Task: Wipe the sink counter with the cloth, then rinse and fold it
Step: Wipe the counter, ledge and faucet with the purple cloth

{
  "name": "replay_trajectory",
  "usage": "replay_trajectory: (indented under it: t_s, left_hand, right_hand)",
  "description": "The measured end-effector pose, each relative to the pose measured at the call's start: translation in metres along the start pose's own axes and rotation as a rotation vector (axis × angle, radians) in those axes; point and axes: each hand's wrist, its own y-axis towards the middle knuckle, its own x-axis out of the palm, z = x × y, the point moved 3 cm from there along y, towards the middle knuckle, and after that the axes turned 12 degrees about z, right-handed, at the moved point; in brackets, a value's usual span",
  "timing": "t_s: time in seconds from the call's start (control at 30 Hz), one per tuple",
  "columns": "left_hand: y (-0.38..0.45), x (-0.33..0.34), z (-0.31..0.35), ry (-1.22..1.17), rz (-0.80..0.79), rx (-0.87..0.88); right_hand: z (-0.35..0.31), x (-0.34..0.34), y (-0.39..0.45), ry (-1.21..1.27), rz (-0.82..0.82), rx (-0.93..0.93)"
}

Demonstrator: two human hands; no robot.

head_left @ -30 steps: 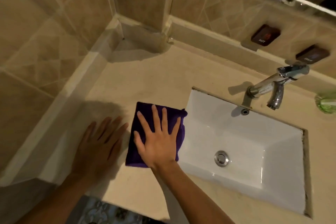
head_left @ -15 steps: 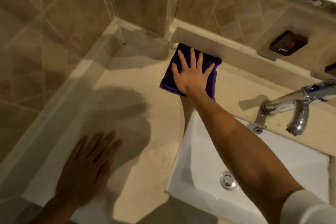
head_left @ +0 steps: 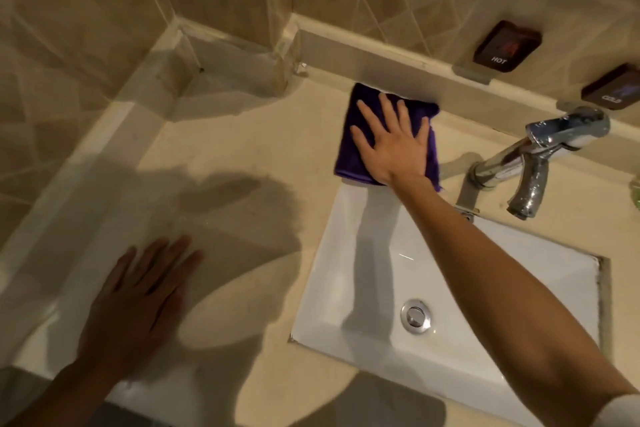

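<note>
- 1 purple cloth lies flat on the counter just behind the sink's back-left corner, its far edge against the low ledge under the wall tiles.
- The right hand presses on the cloth, palm down, fingers straight and spread.
- The left hand rests flat on the counter well to the left of the sink, fingers straight, holding nothing.
- 1 white rectangular sink is set into the counter, with 1 chrome drain in its floor.
- 1 chrome faucet stands behind the sink, right of the cloth.
- 2 dark wall plates sit above the faucet: 1 marked HOT, 1 marked COLD.
</note>
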Motion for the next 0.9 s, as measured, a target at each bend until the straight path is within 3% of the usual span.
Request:
replay_trajectory:
  t_s: [0.13, 0.23, 0.37, 0.5, 0.57, 0.77, 0.9]
  left_hand:
    - [0.002, 0.002, 0.000, 0.011, -0.016, -0.020]
    - [0.004, -0.004, 0.005, -0.033, -0.001, -0.030]
    - [0.062, -0.022, 0.031, -0.171, 0.162, -0.097]
    - [0.178, 0.009, 0.073, -0.176, 0.091, 0.016]
    - [0.215, 0.030, 0.080, -0.159, 0.067, -0.008]
    - [0.226, 0.046, 0.080, -0.064, 0.075, 0.013]
    - [0.227, 0.045, 0.084, -0.028, 0.093, -0.004]
  right_hand:
    - [0.063, -0.011, -0.027, -0.030, -0.014, 0.111]
    - [0.073, -0.013, -0.035, -0.001, -0.043, 0.164]
    - [0.069, -0.014, -0.034, 0.083, -0.070, 0.201]
    - [0.069, -0.015, -0.035, 0.022, -0.061, 0.193]
    - [0.070, -0.014, -0.034, 0.005, -0.040, 0.194]
    - [0.061, -0.008, -0.033, 0.015, -0.001, 0.235]
    - [0.018, -0.002, -0.021, -0.020, 0.015, 0.224]
